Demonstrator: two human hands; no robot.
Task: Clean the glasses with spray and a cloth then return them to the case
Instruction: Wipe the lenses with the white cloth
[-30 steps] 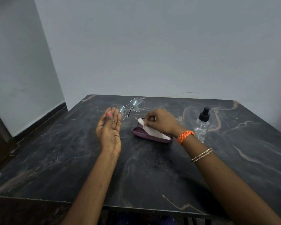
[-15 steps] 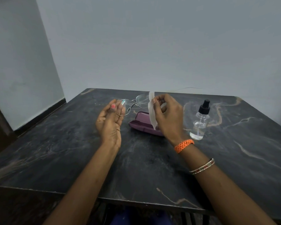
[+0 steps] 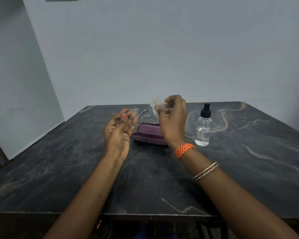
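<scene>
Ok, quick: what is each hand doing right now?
Left hand: pinches the glasses by one lens rim, above the table.
Right hand: pinches the cloth at the other lens.

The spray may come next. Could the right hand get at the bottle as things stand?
Probably yes, once freed. The bottle stands upright on the table, just right of the right hand, with nothing between them. But that hand is pinching the cloth at the glasses.
</scene>
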